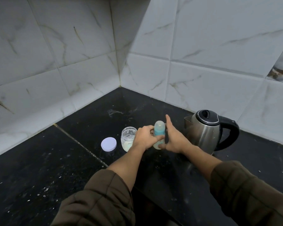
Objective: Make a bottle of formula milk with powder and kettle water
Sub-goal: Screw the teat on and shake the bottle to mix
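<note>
I am watching the bottle (159, 131) standing upright on the counter (39, 168), between the two hands and just in front of the kettle (204, 132). My left hand (144, 137) is gripping it from the left, with the fingers (158, 137) curling round the teal collar. My right hand (173, 141) is lying against its right side with the fingers apart and mostly straight, the forefinger pointing up and the thumb (162, 145) touching the low body. I am judging the bottle as light, stiff plastic, smooth and narrow, so it is likely tipping easily. The ribbed collar is looking like the surest hold, with the body steadied low. The domed cap is looking like a poor place to grip, since it may be coming loose. I cannot tell how full it is. The open jar (128, 136) of powder is standing just left of my left hand, close enough that my wrist is at risk of knocking it. Its lilac lid (108, 144) is lying flat farther left. The kettle is sitting just right of my right hand, spout toward the bottle and handle facing away. I am treating it as heavy and possibly hot. White specks are lying scattered over the dark counter.
</note>
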Motion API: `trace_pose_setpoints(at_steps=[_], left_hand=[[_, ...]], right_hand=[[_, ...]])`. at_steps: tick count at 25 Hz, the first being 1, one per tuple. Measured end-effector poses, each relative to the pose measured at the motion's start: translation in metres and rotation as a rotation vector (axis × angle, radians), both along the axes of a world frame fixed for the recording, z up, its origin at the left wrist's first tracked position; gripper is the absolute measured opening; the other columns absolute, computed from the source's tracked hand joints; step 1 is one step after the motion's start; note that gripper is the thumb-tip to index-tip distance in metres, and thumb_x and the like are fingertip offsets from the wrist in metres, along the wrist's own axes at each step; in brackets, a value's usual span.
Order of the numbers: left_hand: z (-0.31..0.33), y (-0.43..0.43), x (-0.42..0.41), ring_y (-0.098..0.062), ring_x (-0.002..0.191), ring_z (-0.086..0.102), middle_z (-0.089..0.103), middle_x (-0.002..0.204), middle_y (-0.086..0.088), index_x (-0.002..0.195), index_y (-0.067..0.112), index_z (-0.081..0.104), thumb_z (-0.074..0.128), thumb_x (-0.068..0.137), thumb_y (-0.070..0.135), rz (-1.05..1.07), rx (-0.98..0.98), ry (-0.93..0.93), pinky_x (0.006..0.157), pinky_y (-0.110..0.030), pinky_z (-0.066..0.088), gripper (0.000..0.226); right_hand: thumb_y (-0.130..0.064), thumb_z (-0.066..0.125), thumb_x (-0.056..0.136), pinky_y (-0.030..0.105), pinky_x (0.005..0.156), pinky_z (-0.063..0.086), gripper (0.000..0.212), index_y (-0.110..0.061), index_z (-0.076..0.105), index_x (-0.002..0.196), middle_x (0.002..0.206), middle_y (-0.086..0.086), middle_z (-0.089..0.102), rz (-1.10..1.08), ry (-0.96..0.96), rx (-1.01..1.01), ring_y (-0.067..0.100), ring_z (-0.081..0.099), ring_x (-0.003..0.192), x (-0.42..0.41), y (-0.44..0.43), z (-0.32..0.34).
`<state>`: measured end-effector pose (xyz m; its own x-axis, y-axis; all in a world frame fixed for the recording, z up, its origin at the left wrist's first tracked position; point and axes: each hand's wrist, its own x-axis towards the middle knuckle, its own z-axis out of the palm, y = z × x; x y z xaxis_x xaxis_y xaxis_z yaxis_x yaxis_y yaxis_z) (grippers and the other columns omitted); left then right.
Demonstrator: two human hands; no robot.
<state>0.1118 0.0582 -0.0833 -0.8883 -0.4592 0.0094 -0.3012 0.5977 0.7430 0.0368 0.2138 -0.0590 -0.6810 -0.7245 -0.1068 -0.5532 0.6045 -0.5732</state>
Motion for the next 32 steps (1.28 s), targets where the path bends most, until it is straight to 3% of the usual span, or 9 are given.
trace_pose_setpoints(at_steps=[5,10,14,17,20,22,24,28,32], left_hand=[[0.036,0.004,-0.008,0.002,0.082,0.072,0.077,0.082,0.016,0.098,0.029,0.078,0.084,0.070,0.059,0.020,-0.046,0.130,0.088,-0.032,0.061,0.042],[0.058,0.004,-0.006,0.002,0.081,0.072,0.077,0.084,0.018,0.103,0.030,0.078,0.080,0.076,0.060,-0.012,-0.034,0.243,0.085,-0.026,0.060,0.041],[0.070,0.001,-0.006,-0.001,0.083,0.072,0.076,0.086,0.015,0.111,0.030,0.076,0.061,0.087,0.066,0.045,0.047,0.332,0.092,-0.032,0.058,0.046],[0.073,-0.011,-0.008,-0.012,0.091,0.074,0.077,0.093,0.013,0.114,0.033,0.073,0.039,0.087,0.077,0.142,0.089,0.340,0.097,-0.041,0.055,0.062],[0.072,-0.023,-0.008,-0.019,0.098,0.072,0.076,0.101,0.010,0.118,0.032,0.070,0.031,0.095,0.067,0.209,0.082,0.270,0.100,-0.044,0.053,0.057],[0.071,-0.024,-0.008,-0.021,0.102,0.069,0.075,0.104,0.009,0.117,0.032,0.069,0.035,0.102,0.052,0.219,0.037,0.208,0.099,-0.043,0.052,0.042],[0.068,-0.024,-0.010,-0.023,0.105,0.067,0.075,0.109,0.007,0.118,0.032,0.068,0.037,0.105,0.042,0.204,-0.018,0.158,0.098,-0.042,0.052,0.036],[0.059,-0.024,-0.015,-0.027,0.114,0.066,0.075,0.119,0.001,0.136,0.028,0.062,0.039,0.106,0.038,0.159,-0.118,0.071,0.102,-0.044,0.051,0.039],[0.054,-0.030,-0.015,-0.028,0.116,0.066,0.075,0.121,-0.001,0.139,0.027,0.061,0.039,0.105,0.036,0.164,-0.162,0.057,0.102,-0.044,0.052,0.041]], right_hand=[[-0.031,0.086,0.082,0.036,0.102,0.051,0.132,-0.035,-0.020,0.161,0.136,0.002,0.064,-0.066,0.120,-0.237,0.022,0.068,0.111,0.003,-0.004,0.010],[-0.031,0.080,0.085,0.041,0.092,0.055,0.118,-0.040,-0.008,0.163,0.130,0.001,0.066,0.019,0.305,-0.311,0.023,0.069,0.100,-0.006,-0.002,0.035],[-0.040,0.083,0.083,0.036,0.095,0.054,0.103,-0.043,0.015,0.161,0.128,0.001,0.067,0.032,0.313,-0.381,0.023,0.069,0.106,-0.014,-0.001,0.061],[-0.038,0.086,0.081,0.034,0.089,0.055,0.096,-0.042,0.026,0.156,0.119,0.000,0.067,-0.140,0.338,-0.591,0.023,0.070,0.095,-0.024,0.002,0.094],[-0.033,0.088,0.080,0.034,0.089,0.059,0.095,-0.042,0.029,0.154,0.122,0.001,0.064,-0.442,0.185,-1.038,0.011,0.071,0.093,-0.034,0.000,0.138],[-0.034,0.090,0.078,0.045,0.093,0.061,0.095,-0.049,0.030,0.150,0.120,0.004,0.067,-0.528,-0.015,-1.293,0.013,0.074,0.097,-0.035,-0.002,0.160],[-0.022,0.090,0.079,0.053,0.089,0.062,0.096,-0.048,0.031,0.150,0.120,0.011,0.067,-0.340,-0.180,-1.242,0.021,0.075,0.099,-0.028,-0.005,0.165],[-0.005,0.086,0.082,0.042,0.082,0.065,0.093,-0.036,0.035,0.153,0.118,0.014,0.069,-0.031,-0.181,-0.883,0.021,0.078,0.091,0.000,0.001,0.154],[-0.010,0.081,0.089,0.039,0.077,0.066,0.091,-0.037,0.028,0.157,0.120,0.014,0.069,-0.353,-0.331,-1.307,0.020,0.075,0.102,-0.006,0.005,0.176]])
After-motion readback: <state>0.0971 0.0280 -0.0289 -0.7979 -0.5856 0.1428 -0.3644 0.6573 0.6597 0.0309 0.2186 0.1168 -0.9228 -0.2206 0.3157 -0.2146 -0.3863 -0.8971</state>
